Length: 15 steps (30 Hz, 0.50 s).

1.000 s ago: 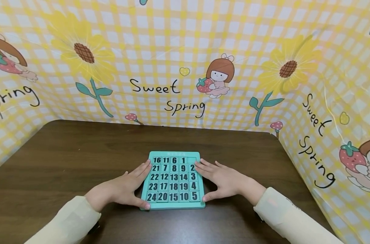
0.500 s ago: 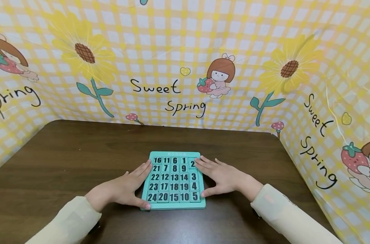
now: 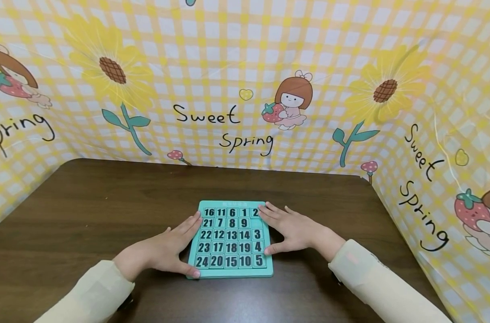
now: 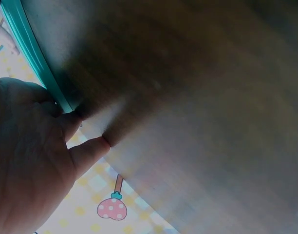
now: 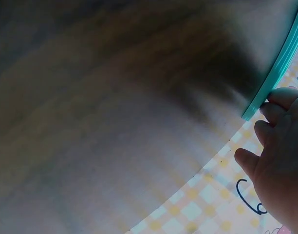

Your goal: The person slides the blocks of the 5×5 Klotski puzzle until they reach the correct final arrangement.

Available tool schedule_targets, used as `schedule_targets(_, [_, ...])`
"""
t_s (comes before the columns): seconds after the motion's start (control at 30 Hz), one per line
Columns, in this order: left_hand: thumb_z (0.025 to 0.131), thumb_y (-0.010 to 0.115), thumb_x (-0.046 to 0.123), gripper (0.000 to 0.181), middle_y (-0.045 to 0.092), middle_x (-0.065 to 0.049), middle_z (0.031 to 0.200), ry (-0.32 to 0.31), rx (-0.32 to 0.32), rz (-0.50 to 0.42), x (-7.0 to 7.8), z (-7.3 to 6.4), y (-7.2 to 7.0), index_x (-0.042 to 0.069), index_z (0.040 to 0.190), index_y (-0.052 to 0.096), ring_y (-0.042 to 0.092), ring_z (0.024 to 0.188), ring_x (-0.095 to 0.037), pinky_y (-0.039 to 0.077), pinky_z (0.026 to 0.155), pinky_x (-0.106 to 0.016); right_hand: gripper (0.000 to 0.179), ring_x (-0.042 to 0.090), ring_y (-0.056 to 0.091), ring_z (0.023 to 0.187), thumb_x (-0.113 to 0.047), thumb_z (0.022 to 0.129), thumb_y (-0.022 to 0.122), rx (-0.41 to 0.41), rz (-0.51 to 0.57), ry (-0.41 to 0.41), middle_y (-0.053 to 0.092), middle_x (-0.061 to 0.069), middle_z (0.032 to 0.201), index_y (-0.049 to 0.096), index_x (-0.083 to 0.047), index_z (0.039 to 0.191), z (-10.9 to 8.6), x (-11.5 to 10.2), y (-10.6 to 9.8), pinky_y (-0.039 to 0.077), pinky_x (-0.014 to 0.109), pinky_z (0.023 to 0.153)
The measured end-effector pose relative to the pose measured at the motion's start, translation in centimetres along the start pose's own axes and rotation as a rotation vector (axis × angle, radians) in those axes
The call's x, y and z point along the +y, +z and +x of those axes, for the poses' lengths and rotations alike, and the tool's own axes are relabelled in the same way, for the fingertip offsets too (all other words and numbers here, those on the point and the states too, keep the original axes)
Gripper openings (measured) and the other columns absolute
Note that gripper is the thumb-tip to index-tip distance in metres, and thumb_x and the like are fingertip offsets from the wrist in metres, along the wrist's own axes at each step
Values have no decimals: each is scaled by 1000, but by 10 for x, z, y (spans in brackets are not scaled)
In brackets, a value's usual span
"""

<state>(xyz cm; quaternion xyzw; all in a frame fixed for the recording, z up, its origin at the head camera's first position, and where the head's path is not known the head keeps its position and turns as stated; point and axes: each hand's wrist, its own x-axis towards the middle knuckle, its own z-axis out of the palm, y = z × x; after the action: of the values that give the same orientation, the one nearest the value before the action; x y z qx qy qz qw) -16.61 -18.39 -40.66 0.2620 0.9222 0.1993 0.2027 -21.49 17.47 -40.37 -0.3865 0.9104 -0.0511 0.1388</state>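
A turquoise sliding number puzzle (image 3: 232,272) lies flat on the brown table, its tiles marked with black numbers. My left hand (image 3: 164,252) rests along the puzzle's left side, fingers straight, thumb on the near left corner. At the right side is my right hand (image 3: 295,229), fingers extended with the fingertips at the tile numbered 2 (image 3: 255,212) in the top right corner; its thumb touches the lower right edge. The vacant slot (image 3: 255,223) sits just below that tile. Both wrist views show the puzzle's side edge (image 4: 34,51) beside the fingers.
The dark wooden table (image 3: 127,188) extends around the puzzle. A yellow checked cloth (image 3: 212,67) printed with flowers and figures stands as a wall behind the table and along both sides.
The tile numbered 2 has slid up one place into the top right corner, so the vacant slot is now below it. The right hand shifted slightly away with it; the left hand stayed put.
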Motion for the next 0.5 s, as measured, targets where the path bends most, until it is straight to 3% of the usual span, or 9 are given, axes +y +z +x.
schedule_targets(0.5, [71, 74, 71, 131, -5, -11, 169, 3, 0, 5, 0, 1, 1, 7, 160, 2, 4, 155, -36, 16, 110, -77, 96, 22, 2, 157, -70, 90, 52, 17, 30, -68, 8, -1, 169, 18, -14, 160, -25, -11, 5, 16, 64, 120])
